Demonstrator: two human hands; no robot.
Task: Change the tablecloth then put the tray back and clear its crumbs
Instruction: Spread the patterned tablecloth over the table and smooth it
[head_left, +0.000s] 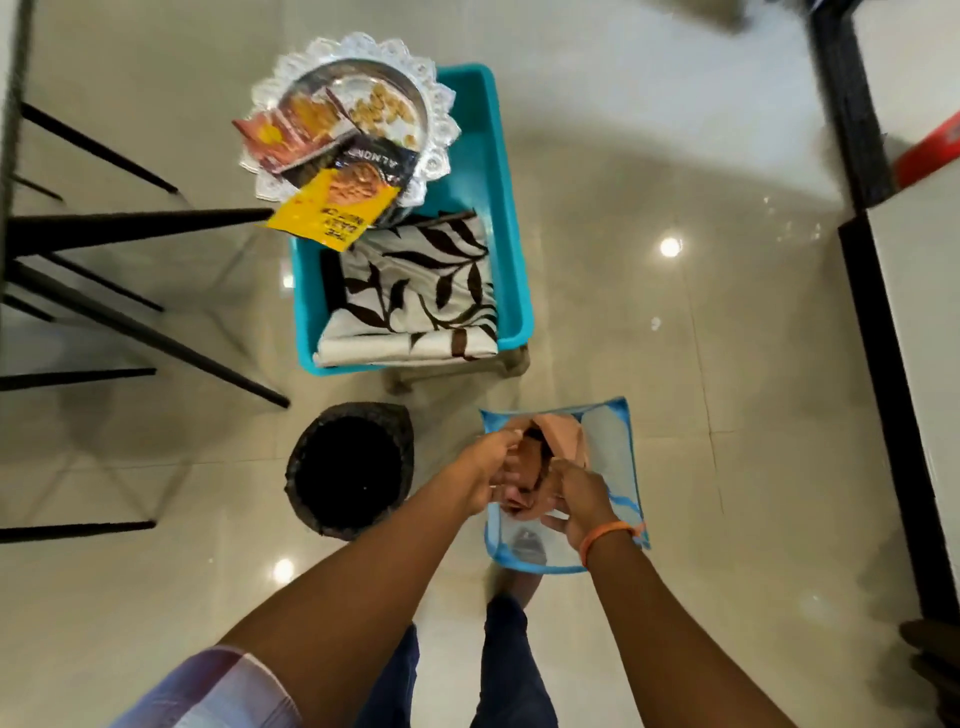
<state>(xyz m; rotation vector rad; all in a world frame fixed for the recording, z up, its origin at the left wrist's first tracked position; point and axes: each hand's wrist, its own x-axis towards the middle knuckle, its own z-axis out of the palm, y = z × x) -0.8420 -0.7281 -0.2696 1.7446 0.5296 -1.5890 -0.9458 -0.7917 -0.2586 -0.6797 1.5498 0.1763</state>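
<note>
- Beside the person's feet on the glossy tiled floor (649, 364), a black bin (349, 470) stands open, near black table legs (140, 322) at left.
- Turquoise tub (511, 291) holds a folded leaf-print tablecloth (415, 296); a scalloped silver tray (436, 114) rests across its far end, carrying nuts and snack packets (332, 208).
- Clear blue-trimmed zip bag (608, 441) contains a peach cloth (563, 431).
- Left hand (485, 467) and right hand (579, 499), fingers curled, grip the bag's mouth and the cloth; motion blur hides the exact hold.

Both hands (530, 480) gripping peach cloth (563, 431)
</note>
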